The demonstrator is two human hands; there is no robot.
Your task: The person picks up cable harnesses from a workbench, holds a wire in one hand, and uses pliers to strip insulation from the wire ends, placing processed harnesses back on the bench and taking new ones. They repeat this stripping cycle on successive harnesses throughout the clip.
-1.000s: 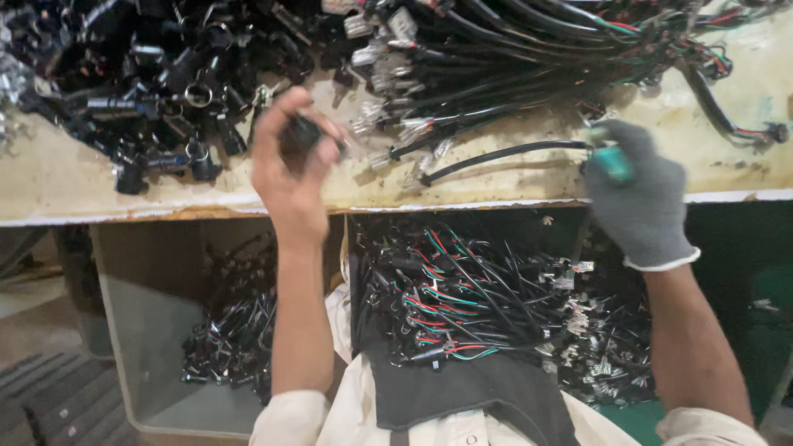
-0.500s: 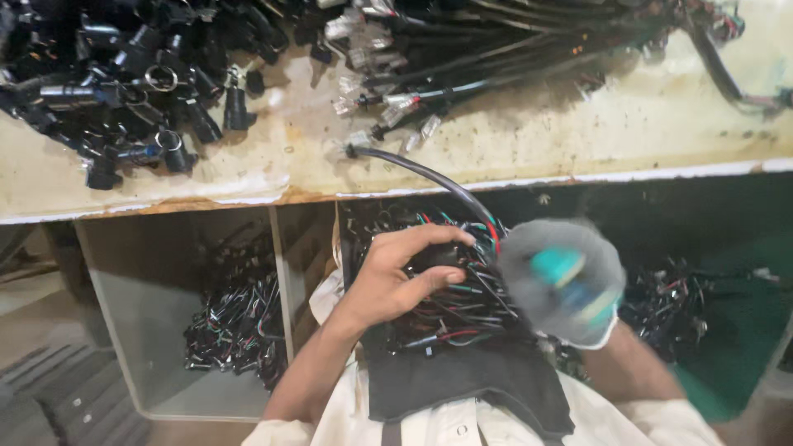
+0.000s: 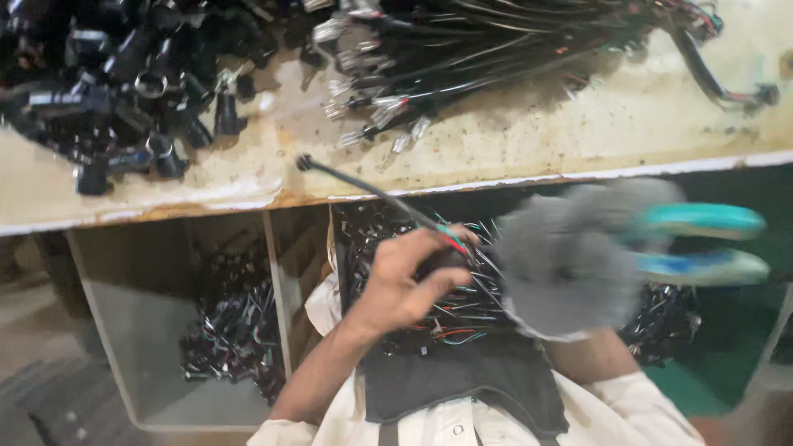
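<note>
— Where do we have the cable [image 3: 363, 188] now?

— Our left hand [image 3: 406, 281] pinches its lower end, where red and green wires fan out at the fingers. From there the black cable slants up and left, and its small dark tip hangs just over the front edge of the surface [image 3: 529, 140].

— And half a second ago?

— It curved up in an arch to the surface edge then; now it runs nearly straight, and the tip has swung further left. The left hand sits in much the same spot, curled rather than flat.

— Our right hand [image 3: 570, 264]?

— Gloved in grey, just right of the left one and very blurred. Two teal fingertips [image 3: 702, 221] stick out to the right, one above the other with a gap between them, so it looks partly spread; we cannot tell if it holds anything. Earlier the teal showed as one patch in the middle of the glove.

— Around us?

— Below the hands a bin [image 3: 363, 239] is full of wired pieces, with another bin [image 3: 107, 306] to the left. On the surface, black connectors [image 3: 124, 91] are heaped at the left and a bundle of cables [image 3: 496, 41] lies along the top.
</note>
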